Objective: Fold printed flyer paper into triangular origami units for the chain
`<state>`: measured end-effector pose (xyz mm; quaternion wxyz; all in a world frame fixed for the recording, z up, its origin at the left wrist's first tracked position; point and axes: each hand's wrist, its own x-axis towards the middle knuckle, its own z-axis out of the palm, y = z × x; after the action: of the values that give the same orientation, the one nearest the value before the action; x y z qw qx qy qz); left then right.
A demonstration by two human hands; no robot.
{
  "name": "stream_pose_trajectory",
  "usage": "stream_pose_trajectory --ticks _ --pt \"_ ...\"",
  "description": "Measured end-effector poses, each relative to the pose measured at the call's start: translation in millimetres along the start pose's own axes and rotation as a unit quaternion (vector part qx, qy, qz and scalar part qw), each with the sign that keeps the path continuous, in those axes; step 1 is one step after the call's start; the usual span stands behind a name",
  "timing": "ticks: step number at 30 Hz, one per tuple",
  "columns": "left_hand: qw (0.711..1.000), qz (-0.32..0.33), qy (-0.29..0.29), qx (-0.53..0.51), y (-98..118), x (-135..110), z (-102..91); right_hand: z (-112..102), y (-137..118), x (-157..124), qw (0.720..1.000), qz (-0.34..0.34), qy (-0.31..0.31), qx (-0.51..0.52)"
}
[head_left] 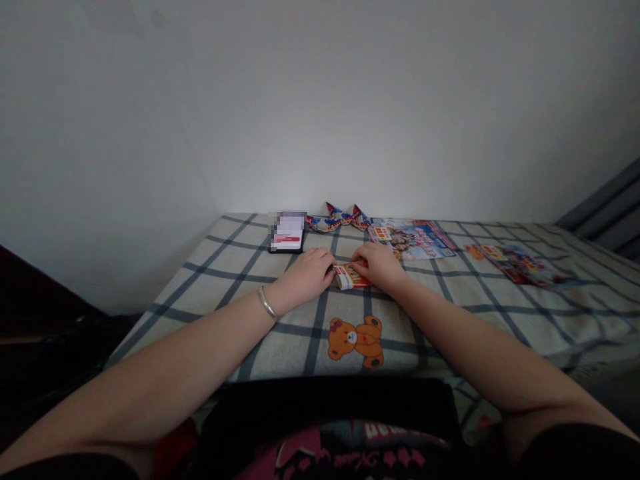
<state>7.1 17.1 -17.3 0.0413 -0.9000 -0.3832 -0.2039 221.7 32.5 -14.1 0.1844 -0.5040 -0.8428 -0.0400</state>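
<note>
A small stack of red-and-white cards (350, 277) lies on the checked bedsheet (450, 300) in front of me. My left hand (310, 272), with a silver bangle on the wrist, rests curled against the left end of the stack. My right hand (379, 263) lies over the stack's right side with its fingers closed on it. Both hands grip the cards between them.
A phone (287, 233) with a lit screen lies behind my left hand. A patterned ribbon (337, 218) runs along the wall. Two colourful printed sheets (413, 239) (520, 264) lie to the right. An orange bear print (356, 341) marks the sheet near me.
</note>
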Motion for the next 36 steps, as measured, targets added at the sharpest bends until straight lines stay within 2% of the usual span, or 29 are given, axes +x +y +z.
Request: stream_pose_trajectory --ticks 5,15,27,31,36 --pt "0.999 -0.023 0.007 -0.044 0.5 0.8 0.6 0.4 -1.3 -0.7 1.000 -0.030 -0.001 0.007" --pt "0.984 -0.093 -0.002 -0.150 -0.6 5.6 0.0 -1.2 -3.0 -2.9 0.999 -0.039 -0.007 0.016" --pt "1.000 -0.019 0.019 0.007 0.4 -3.1 -2.1 1.5 -1.7 -4.7 0.998 -0.055 0.014 0.027" --pt "1.000 -0.013 0.010 -0.003 1.4 -3.0 -2.3 1.7 -0.8 -5.6 0.998 -0.054 0.013 0.034" --pt "0.997 -0.046 0.006 -0.057 1.1 -0.9 0.7 1.0 -0.9 -6.3 0.998 -0.061 0.011 0.029"
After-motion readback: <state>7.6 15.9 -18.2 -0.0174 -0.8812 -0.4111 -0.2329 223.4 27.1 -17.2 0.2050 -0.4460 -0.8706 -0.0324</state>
